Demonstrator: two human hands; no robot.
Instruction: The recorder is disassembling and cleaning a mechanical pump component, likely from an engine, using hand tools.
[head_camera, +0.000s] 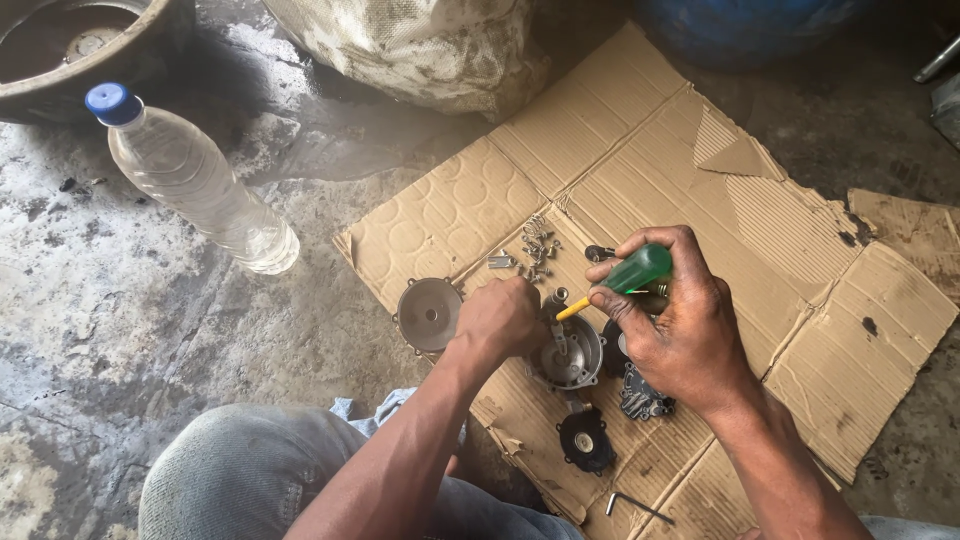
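Cardboard sheet (800, 330) on floor: left hand (500, 318) grips metal housing (572, 355), right hand (680, 325) clenches green screwdriver (630, 275) above it

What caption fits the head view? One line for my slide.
Left hand steadies a round metal housing on flattened cardboard while right hand works a green-handled screwdriver into it.

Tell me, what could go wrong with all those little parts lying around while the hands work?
1. The small screws and springs lie loose on the cardboard; a nudge might scatter them onto the wet floor.
2. The right hand works a green-handled screwdriver close to the left hand on the round metal housing; a slip could jab fingers.
3. The plastic bottle might roll if bumped.
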